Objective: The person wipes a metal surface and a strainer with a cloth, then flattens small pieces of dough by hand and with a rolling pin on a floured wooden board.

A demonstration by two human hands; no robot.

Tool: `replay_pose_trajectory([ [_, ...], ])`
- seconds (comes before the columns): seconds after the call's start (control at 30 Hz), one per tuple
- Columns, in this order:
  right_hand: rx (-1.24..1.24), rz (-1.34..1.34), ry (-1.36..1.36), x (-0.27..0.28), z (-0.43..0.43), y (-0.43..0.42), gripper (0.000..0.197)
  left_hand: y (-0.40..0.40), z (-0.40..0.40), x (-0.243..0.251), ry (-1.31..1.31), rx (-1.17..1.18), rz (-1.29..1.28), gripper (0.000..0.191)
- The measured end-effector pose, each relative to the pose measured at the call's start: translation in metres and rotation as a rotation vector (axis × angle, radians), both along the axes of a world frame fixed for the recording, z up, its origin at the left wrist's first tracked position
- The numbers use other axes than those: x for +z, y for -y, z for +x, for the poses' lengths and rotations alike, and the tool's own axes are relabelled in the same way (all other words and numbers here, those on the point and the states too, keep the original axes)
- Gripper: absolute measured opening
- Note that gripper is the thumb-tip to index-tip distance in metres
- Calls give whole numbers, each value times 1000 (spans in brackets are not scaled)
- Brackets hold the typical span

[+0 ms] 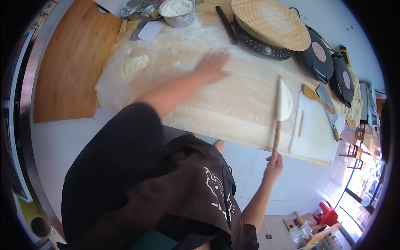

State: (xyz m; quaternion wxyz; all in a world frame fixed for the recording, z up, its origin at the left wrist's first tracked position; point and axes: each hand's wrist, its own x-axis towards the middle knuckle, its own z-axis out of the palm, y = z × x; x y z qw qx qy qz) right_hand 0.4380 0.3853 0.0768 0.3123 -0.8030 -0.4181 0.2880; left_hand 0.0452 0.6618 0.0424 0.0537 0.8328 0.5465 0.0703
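My right hand [274,165] grips the near end of a thin wooden rolling pin [277,134]. A flat, pale sheet of dough [285,101] hangs folded over the pin's far part, at the right side of the floured wooden board [200,106]. My left hand [215,66] is blurred, fingers spread, over the middle of the board; it holds nothing, and I cannot tell whether it touches the surface. A lump of dough [135,66] lies by a clear plastic sheet [109,84] at the board's left.
A metal bowl of flour [178,14] and a white scraper [150,31] stand back left. A dark rod [226,25] lies beside a round slatted lid [272,22] over an electric cooker [265,50]. At right are black round appliances [315,56], a white cutting board [312,131] and a wooden spatula [315,95].
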Motion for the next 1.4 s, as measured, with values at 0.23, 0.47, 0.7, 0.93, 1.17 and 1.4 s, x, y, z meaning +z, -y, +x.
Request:
replay_pose_trajectory([
  [0.23,127,-54,62,22,-93,-10,30,34,-92,19,-233,241,1,79],
  [0.47,467,11,439,29,-104,-1,41,18,46,37,272,-431,-34,71],
  [0.7,675,50,365,27,-91,45,54,100,-12,35,75,-668,-130,72],
  [0.93,715,112,400,27,-71,12,54,83,18,18,115,-345,73,58],
  [1.17,690,-122,252,0,-55,-5,41,18,86,26,70,-50,16,58],
  [1.4,650,-163,-217,4,-57,74,48,132,77,36,90,-306,-144,63],
])
